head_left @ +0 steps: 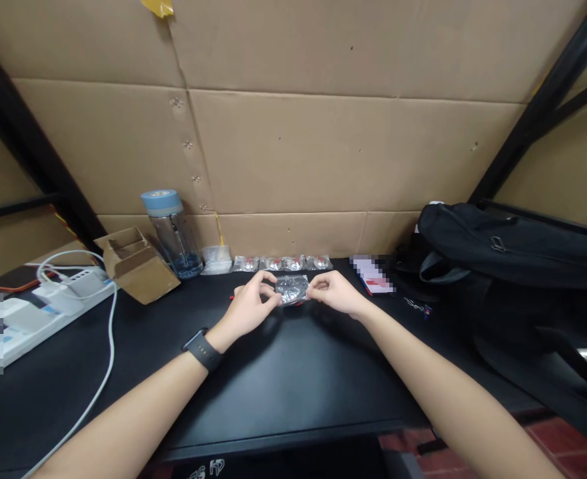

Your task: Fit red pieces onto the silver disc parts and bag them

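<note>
Between my two hands is a small clear plastic bag, held above the black tabletop. My left hand pinches its left side between thumb and fingers, and a watch is on that wrist. The fingertips of my right hand grip the bag's right edge. Whether anything lies inside the bag I cannot make out. A bit of red shows under the bag and another beside my left hand. Just behind, several small bagged round pieces with red marks lie in a row along the cardboard wall.
Left of the row are a stack of clear bags, a blue-lidded bottle and an open cardboard box. A power strip with a white cable is farther left. On the right lie a phone, a keychain and a black backpack.
</note>
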`<state>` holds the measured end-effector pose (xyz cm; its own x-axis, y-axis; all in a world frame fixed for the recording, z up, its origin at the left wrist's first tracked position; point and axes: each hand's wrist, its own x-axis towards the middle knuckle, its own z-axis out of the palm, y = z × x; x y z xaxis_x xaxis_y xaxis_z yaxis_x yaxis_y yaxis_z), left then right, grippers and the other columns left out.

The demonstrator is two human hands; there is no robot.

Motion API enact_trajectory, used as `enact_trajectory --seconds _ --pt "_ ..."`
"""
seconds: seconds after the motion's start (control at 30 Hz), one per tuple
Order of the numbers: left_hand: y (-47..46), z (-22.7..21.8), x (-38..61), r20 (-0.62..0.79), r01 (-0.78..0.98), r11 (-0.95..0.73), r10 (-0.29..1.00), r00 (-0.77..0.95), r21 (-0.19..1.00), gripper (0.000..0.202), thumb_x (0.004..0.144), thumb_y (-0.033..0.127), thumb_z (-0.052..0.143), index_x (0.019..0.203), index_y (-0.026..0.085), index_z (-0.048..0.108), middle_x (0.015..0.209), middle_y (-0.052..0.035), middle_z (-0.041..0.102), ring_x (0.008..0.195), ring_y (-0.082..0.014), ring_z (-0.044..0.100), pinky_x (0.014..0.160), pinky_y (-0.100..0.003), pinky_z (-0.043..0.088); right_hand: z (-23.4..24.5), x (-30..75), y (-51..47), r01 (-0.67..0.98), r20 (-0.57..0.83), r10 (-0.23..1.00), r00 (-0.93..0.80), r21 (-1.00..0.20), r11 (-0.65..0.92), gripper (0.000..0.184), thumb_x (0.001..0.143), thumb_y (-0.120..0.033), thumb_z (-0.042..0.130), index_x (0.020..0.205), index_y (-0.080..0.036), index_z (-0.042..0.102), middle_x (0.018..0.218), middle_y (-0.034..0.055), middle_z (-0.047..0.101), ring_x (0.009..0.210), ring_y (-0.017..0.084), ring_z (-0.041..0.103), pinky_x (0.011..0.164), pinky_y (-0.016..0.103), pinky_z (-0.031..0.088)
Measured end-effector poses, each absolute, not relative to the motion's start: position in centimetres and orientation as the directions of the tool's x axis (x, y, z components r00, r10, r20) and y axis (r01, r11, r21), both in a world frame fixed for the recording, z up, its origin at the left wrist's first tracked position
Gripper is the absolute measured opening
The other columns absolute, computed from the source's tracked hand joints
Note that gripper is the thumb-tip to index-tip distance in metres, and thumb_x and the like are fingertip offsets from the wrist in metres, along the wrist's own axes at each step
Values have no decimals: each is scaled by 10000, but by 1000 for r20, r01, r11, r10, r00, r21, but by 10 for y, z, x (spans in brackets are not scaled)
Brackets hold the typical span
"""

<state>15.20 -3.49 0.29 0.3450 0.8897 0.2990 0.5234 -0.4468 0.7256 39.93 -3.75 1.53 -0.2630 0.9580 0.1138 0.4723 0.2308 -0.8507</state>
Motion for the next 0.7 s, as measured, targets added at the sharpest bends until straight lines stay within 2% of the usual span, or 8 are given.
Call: enact_trajectory --seconds 0.1,0.23,0.3,0.4,0.5,0.57,0.63,0.7 --pt "-42 3 157 323 569 -461 886 331 681 419 869 269 620 1246 278 437 821 60 770 890 -200 713 955 -388 392 13 400 -38 495 73 967 -245 -848 189 94 745 -217 672 811 -151 686 712 33 736 638 149 643 613 235 451" --pt "-49 2 161 323 684 -534 846 425 498 252 921 264 558 1168 301 591 868 29 764 988 -231 663 917 -408 336 12 403 -39 548 93 958 -272 -803 234 482 705 -140 690 1169 -193 572 689 -26 732 610 151 653 619 228 464" --pt "-51 -1 163 321 717 -554 832 453 422 260 943 261 537 1170 307 655 895 -7 758 1028 -250 627 884 -410 323 12 403 -41 598 126 938 -322 -741 305 586 743 -123 660 1304 -219 519 711 -42 730 629 146 657 656 231 471" --pt "-52 -5 165 322 740 -590 803 501 322 283 965 259 501 1132 297 726 917 -55 735 1009 -263 590 861 -428 310 12 400 -44 712 133 907 -400 -578 399 467 826 -106 564 1260 -254 650 764 -20 723 697 145 655 725 247 466" --pt "-55 -4 166 329 741 -627 771 545 242 296 973 269 477 1017 278 770 949 -75 707 1014 -269 559 855 -437 308 13 396 -49 800 143 884 -444 -382 463 413 859 -120 527 1164 -275 758 927 42 725 877 187 652 840 293 468" --pt "-58 -2 166 350 734 -642 755 555 220 257 952 282 511 975 266 766 1011 -71 705 1079 -279 544 867 -442 306 13 394 -52 816 163 862 -479 -279 506 420 833 -169 611 1207 -298 749 1176 82 688 1077 244 606 933 342 458" --pt "-60 -1 166 375 722 -659 737 563 211 184 900 293 585 982 255 746 1075 -63 712 1166 -297 524 902 -456 296 13 393 -55 817 160 844 -512 -213 536 446 818 -220 682 1251 -316 724 1378 89 608 1229 298 530 993 399 439" --pt "-60 -2 166 390 710 -672 724 570 210 177 853 297 647 1007 245 717 1090 -57 725 1231 -313 505 939 -471 279 13 391 -56 811 145 833 -534 -193 553 392 886 -246 645 1264 -325 710 1396 77 623 1254 305 530 1008 430 428"
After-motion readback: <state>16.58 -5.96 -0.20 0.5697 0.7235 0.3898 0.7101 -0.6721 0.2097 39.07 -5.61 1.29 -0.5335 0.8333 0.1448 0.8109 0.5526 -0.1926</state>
